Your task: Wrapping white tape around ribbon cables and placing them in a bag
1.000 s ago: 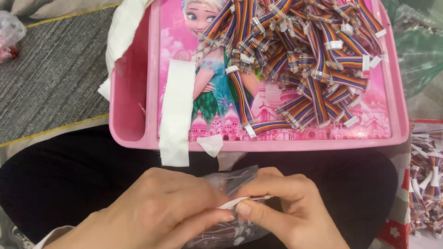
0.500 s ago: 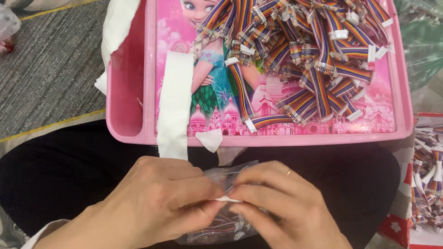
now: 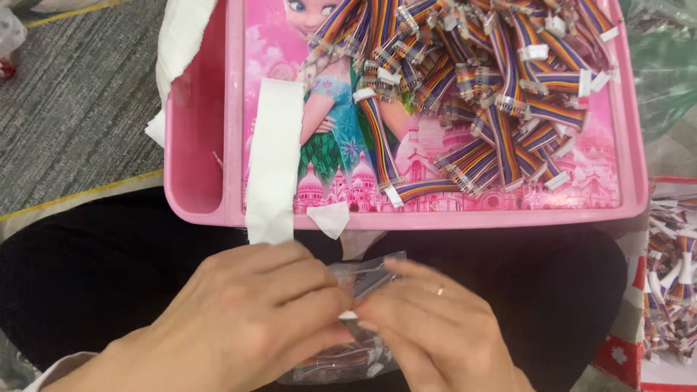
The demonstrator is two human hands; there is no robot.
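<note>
Two hands met low in the head view, over the person's dark-clothed lap: the left hand (image 3: 254,319) and the right hand (image 3: 428,330), a ring on one finger, both had their fingers pinched together on a small clear plastic bag (image 3: 356,290) that held what looked like coloured cables, and a bit of white showed between the fingertips. To do this pinch well, I judged that both thumbs should press the bag's edge flat and even, keeping the contents clear of the seam. One pink tray (image 3: 196,145) with a cartoon picture lay just beyond the knees; on it sat one heap of rainbow ribbon cables (image 3: 479,94), too many and too tangled to count. One long white tape strip (image 3: 274,160) ran down the tray, one small white scrap (image 3: 330,218) beside it. More cables (image 3: 671,290) lay at the right edge.
</note>
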